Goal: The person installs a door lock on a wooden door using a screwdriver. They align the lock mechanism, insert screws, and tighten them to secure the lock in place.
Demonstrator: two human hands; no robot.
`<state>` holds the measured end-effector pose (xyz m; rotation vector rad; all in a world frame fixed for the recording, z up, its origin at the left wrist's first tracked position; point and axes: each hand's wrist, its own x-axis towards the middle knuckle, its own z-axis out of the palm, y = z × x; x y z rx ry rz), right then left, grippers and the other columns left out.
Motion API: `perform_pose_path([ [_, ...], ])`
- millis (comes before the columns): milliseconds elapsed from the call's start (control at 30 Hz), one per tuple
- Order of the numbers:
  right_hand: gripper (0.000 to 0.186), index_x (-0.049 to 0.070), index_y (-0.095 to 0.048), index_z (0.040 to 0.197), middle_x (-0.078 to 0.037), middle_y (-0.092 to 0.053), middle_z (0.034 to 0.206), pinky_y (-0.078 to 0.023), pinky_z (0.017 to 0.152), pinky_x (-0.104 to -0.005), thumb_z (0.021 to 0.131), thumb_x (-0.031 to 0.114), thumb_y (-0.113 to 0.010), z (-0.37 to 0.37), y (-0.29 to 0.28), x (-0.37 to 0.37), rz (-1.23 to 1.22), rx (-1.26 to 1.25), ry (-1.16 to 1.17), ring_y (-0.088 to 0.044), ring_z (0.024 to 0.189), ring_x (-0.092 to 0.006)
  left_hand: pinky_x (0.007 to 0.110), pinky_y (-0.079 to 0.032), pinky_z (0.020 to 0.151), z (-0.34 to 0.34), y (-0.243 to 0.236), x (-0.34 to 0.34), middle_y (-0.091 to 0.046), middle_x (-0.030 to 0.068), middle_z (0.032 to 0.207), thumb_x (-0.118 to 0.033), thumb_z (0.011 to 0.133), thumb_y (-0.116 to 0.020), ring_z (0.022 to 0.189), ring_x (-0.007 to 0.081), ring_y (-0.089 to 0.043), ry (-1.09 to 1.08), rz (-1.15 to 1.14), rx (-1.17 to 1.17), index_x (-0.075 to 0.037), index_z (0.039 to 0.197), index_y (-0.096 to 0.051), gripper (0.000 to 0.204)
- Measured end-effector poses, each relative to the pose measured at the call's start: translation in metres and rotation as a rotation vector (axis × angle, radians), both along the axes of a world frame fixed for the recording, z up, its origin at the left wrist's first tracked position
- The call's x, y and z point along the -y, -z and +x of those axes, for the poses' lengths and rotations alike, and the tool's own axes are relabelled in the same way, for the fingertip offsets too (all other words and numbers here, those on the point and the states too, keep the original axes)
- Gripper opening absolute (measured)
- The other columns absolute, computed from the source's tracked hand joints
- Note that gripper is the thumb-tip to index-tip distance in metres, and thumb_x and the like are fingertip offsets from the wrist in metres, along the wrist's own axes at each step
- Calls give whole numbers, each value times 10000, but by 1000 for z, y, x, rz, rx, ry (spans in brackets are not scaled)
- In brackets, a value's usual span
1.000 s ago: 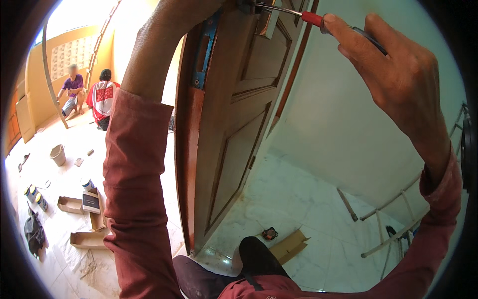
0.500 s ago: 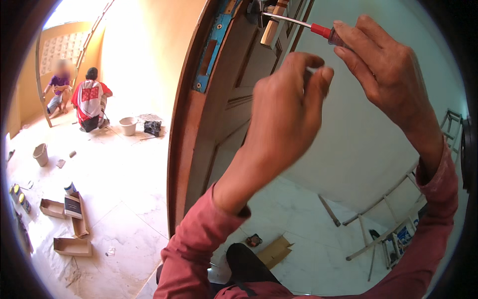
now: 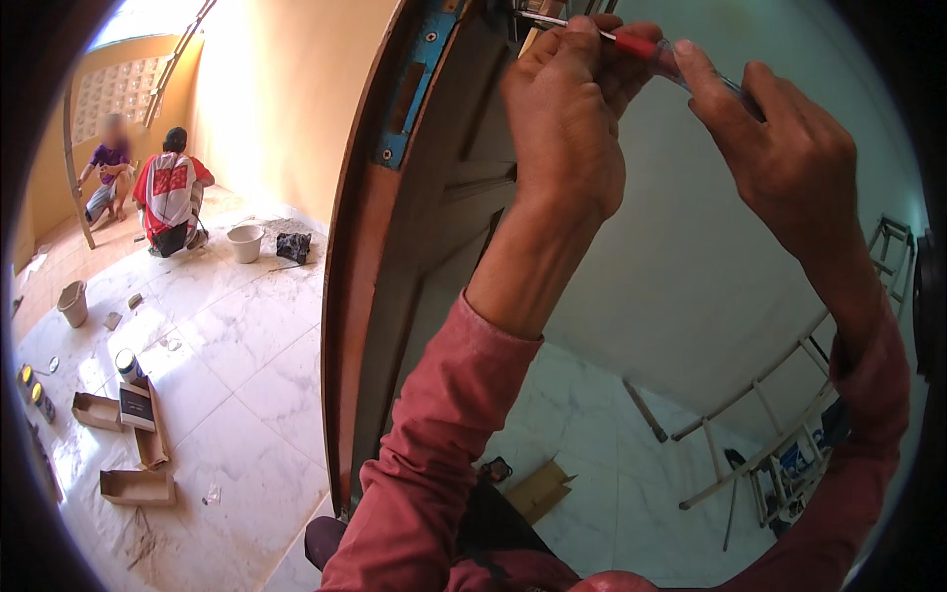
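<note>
Left hand (image 3: 572, 123) raised since earlier frame, brought up to screwdriver (image 3: 636, 45). Left fingers closed on its shaft (image 3: 546, 19) near red collar; fingers of right hand (image 3: 794, 153) curled narrowly round handle (image 3: 671, 64). Screwdriver held between both, tip end left of left fingers, near door (image 3: 380, 266); contact unclear. Blue metal plate (image 3: 429, 59) set in door edge, left of left fingers. Open cardboard box (image 3: 538, 491) laid on floor (image 3: 582, 424), well below fingers.

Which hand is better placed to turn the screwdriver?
Probably the right hand: it holds the screwdriver's handle, while the left hand is farther forward, beside the metal shaft.
</note>
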<state>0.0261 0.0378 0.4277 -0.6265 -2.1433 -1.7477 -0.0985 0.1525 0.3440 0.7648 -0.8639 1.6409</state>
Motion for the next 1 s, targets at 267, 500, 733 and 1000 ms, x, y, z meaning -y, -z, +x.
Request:
perform_pose_path([
  [267,227,128,-599,1164,72,-445,599,-272,375,-169,1049,323,-581,-6,-12,18,-1272,-976,-70,-352,427,-4,417,-561,963,4,3,7,-723,183,995,-196,1089,-482,911,234,-705,-92,21,7,49,1092,-595,270],
  [500,387,70,-555,1372,69,-458,662,-344,444,-243,1050,284,-578,3,9,-5,-217,-153,-117,-433,553,-45,404,-573,940,3,2,11,-726,172,980,-207,1090,-492,881,237,-710,-61,-58,5,38,1057,-595,268],
  [733,363,91,-598,1260,71,-447,616,-396,466,-232,1062,389,-532,-12,-11,20,-1265,-865,-99,-489,550,-65,406,-581,928,7,-5,16,-732,160,928,-223,1089,-512,869,227,-713,-91,-62,82,25,1007,-602,277],
  [1000,336,107,-614,1244,56,-424,558,-427,485,-241,1042,372,-571,16,1,-5,-100,-81,-8,-485,491,-103,414,-584,915,4,-1,12,-730,156,916,-238,1085,-524,870,235,-715,-79,-56,45,37,1033,-603,291],
])
